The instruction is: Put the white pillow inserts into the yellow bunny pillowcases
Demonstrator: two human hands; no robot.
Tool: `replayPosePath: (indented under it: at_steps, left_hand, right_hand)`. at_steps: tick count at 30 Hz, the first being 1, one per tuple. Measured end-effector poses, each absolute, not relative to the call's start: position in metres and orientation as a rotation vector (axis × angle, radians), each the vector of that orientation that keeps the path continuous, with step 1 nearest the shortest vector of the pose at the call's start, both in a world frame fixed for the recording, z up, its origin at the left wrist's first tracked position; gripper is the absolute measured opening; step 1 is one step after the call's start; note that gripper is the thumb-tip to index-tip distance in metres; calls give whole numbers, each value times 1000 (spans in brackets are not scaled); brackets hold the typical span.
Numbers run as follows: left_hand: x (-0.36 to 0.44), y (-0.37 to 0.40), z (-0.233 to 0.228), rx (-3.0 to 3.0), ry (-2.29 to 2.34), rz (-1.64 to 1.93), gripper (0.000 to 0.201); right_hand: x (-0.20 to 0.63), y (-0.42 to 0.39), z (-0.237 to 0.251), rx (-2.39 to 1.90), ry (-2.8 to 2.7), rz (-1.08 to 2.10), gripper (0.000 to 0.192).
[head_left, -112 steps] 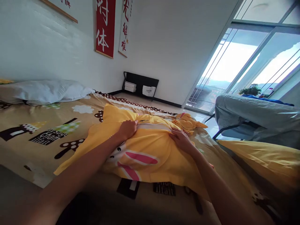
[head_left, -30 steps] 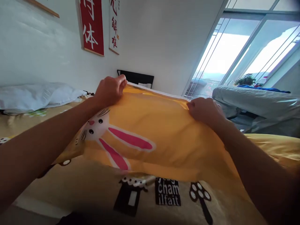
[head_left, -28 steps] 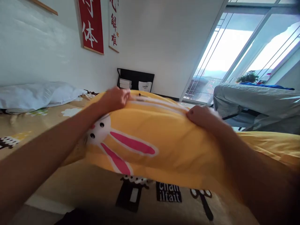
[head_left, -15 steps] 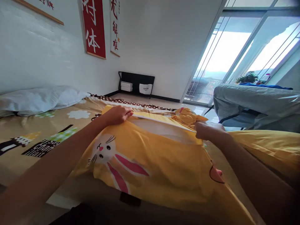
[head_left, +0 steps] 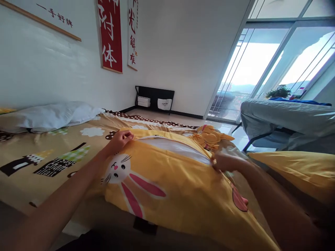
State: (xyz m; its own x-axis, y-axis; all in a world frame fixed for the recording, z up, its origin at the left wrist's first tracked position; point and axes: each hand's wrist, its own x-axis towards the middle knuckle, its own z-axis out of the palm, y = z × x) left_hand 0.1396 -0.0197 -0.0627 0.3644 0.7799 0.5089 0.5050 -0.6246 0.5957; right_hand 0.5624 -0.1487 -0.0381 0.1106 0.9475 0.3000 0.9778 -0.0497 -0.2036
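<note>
A yellow pillowcase (head_left: 183,195) with a white rabbit print lies on the bed before me. Along its far side a zipper opening gapes, and the white pillow (head_left: 170,145) inside shows through. My left hand (head_left: 121,140) is closed on the case at the left end of this opening, thumb and fingers pinching the cloth. At the opening's right end, my right hand (head_left: 227,162) grips the zipper edge; it is slightly blurred, and whether it has the zipper pull cannot be made out.
The bed has a tan patterned sheet (head_left: 86,146). A white pillow (head_left: 60,116) lies at far left, crumpled yellow cloth (head_left: 209,136) beyond the case, and another yellow pillow (head_left: 300,167) at right. A plastic-covered table (head_left: 288,113) stands by the glass door.
My left hand has shifted left along the opening's edge. The right hand has moved slightly left and lower, and the opening now sags into a curve. The view has tilted up a little.
</note>
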Motion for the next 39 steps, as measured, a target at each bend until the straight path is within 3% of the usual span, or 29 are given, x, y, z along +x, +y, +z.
replayPosePath:
  at_steps: [1, 5, 10, 14, 20, 29, 35, 39]
  left_hand:
    - [140, -18, -62, 2237, 1145, 1191, 32]
    - [143, -7, -64, 2062, 1344, 1348, 27]
    - [137, 4, -71, 2138, 1647, 884, 47]
    - [124, 10, -75, 2060, 1860, 718, 48]
    - [118, 4, -77, 2006, 1944, 677, 47]
    - [138, -46, -55, 2139, 1634, 1266, 43]
    - [155, -96, -32, 2018, 1194, 1746, 43]
    - [161, -116, -25, 1985, 1048, 1834, 42]
  right_hand:
    - [556, -144, -24, -2022, -1973, -49, 3]
    - [499, -129, 2, -1714, -2290, -59, 38]
    - [417, -128, -51, -1330, -2485, 88, 50]
    - [399, -142, -92, -1245, -2568, -6, 48]
    - [396, -166, -80, -1248, -2549, -185, 41]
    - [371, -156, -37, -1401, -2078, 79, 26]
    - [339, -169, -31, -1066, -1996, -122, 16]
    - [325, -195, -46, -845, -1977, -607, 17]
